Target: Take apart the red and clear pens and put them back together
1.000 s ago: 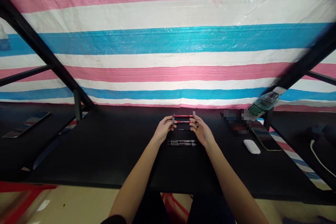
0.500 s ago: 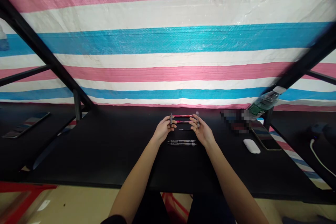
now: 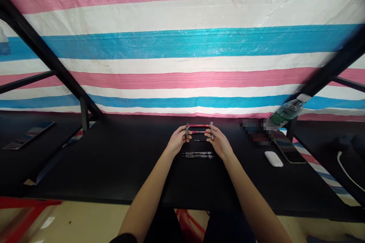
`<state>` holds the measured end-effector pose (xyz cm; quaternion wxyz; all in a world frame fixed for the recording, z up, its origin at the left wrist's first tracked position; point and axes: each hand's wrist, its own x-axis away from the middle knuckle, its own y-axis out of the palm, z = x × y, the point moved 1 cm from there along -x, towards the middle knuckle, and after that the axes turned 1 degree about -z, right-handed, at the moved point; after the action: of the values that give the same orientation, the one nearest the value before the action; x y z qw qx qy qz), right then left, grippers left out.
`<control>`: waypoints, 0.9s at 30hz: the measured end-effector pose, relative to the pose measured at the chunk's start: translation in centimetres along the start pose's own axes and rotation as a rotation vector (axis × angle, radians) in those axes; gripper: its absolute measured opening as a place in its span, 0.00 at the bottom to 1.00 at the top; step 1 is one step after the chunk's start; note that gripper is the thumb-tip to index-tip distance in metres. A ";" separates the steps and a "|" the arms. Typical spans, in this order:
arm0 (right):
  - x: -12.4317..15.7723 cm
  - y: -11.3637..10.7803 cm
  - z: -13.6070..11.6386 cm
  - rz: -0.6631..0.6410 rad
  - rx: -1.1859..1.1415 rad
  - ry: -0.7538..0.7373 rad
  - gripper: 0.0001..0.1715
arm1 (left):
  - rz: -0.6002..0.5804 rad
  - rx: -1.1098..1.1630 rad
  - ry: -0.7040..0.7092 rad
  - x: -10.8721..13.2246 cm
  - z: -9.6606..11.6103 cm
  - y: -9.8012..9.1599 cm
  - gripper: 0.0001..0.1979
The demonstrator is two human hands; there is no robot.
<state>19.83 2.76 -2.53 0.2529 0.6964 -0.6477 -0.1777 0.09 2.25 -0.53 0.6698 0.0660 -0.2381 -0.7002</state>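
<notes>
My left hand (image 3: 177,139) pinches a short dark pen part (image 3: 187,130), held upright between thumb and fingers. Opposite it, my right hand (image 3: 221,142) grips a clear, greyish pen part (image 3: 211,126), also about upright; the fingers hide some of it. The two parts are apart, facing each other. Between and behind the hands lie a red pen (image 3: 199,125) and a second red pen (image 3: 198,132), their ends covered by my fingers. A thin dark refill-like stick (image 3: 199,140) lies nearer me, by my right fingers. Closer still, two black-and-clear pens (image 3: 198,155) lie side by side.
On the black table (image 3: 119,159), to the right, are a white rounded case (image 3: 273,158), a phone (image 3: 289,150) and a water bottle (image 3: 289,112). Another phone (image 3: 30,135) lies far left. Black metal bars (image 3: 54,64) slope up at both sides before a striped sheet (image 3: 182,41).
The clear part in my right hand has shifted slightly left, closer to the left hand, and my right fingers have closed further around it. My left hand has barely moved.
</notes>
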 end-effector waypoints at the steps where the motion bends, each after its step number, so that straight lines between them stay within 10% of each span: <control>1: 0.0 0.0 0.0 -0.009 0.009 -0.002 0.17 | -0.003 -0.001 0.005 0.0 0.0 0.0 0.13; 27: 0.4 0.7 0.1 -0.017 0.160 -0.069 0.18 | -0.030 -0.045 0.004 0.3 0.4 0.2 0.11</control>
<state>19.30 2.37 -2.16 0.1726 0.7134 -0.6620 -0.1514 0.04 2.07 -0.05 0.6611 0.0560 -0.2198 -0.7152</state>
